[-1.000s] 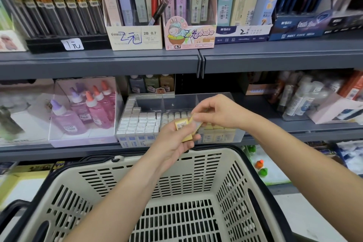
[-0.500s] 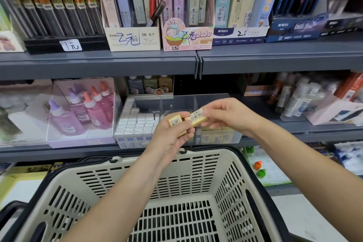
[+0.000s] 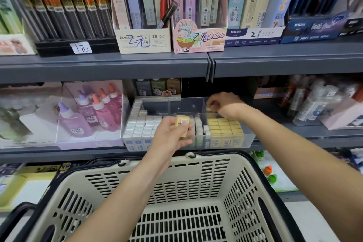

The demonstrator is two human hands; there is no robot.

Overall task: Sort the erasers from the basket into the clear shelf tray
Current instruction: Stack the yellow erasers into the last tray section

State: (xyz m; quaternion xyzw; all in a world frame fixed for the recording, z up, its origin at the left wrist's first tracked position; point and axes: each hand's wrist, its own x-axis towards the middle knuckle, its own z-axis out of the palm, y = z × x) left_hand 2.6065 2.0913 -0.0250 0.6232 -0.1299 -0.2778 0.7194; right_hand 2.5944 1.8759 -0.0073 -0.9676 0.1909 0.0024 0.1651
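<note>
Erasers (image 3: 144,126) mid-sort at stationery shelf. Basket (image 3: 176,175) in foreground, under both forearms. Clear shelf tray (image 3: 248,139) behind it: white rows left, yellow block (image 3: 224,126) in right compartment. Right hand (image 3: 225,104), half second ago taking piece from left hand, now over rear of yellow compartment, fingers curled down; whether piece is pinched, cannot tell. Left hand (image 3: 170,135) before tray front, fingers clasping yellow eraser (image 3: 182,123). Likely reading: one placement under way, next piece waiting.
</note>
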